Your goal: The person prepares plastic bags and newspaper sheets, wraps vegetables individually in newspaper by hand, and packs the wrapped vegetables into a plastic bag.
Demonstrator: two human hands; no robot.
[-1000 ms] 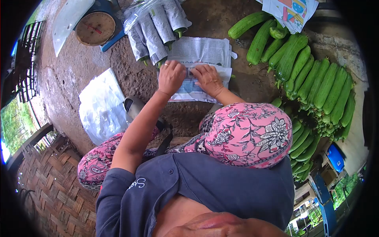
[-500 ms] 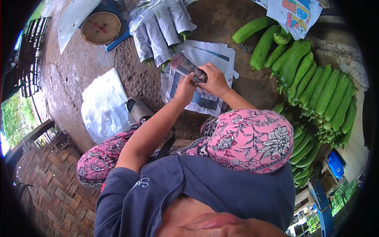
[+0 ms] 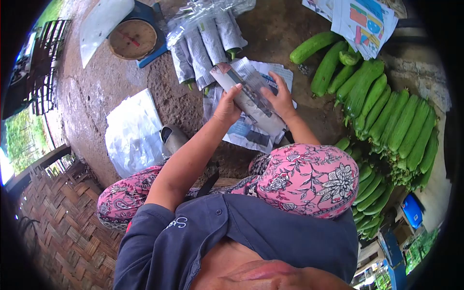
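Note:
A long folded or rolled sheet of newspaper [image 3: 252, 102] lies slantwise between my hands; whether anything is inside it cannot be seen. My left hand [image 3: 228, 106] grips its left side, thumb on top. Over its right side is my right hand [image 3: 280, 99], fingers spread and thumb near the paper. Beneath both, flat newspaper sheets [image 3: 285, 76] are stacked on the ground. Just beyond, several newspaper-wrapped green vegetables [image 3: 197, 50] lie side by side, their green ends showing, partly under clear plastic [image 3: 212, 12].
Long green gourds [image 3: 394, 116] lie in a row at the right, with printed sheets [image 3: 369, 24] behind. A blue dial scale [image 3: 133, 39] stands back left. Clear plastic bags [image 3: 135, 133] are at the left, next to a grey shoe [image 3: 174, 139]. Woven matting [image 3: 63, 217] is lower left.
The newspaper in my hands has gone from a short, bunched fold to a longer opened strip. My right hand has moved off its end, and its fingers have spread. The view has shifted slightly.

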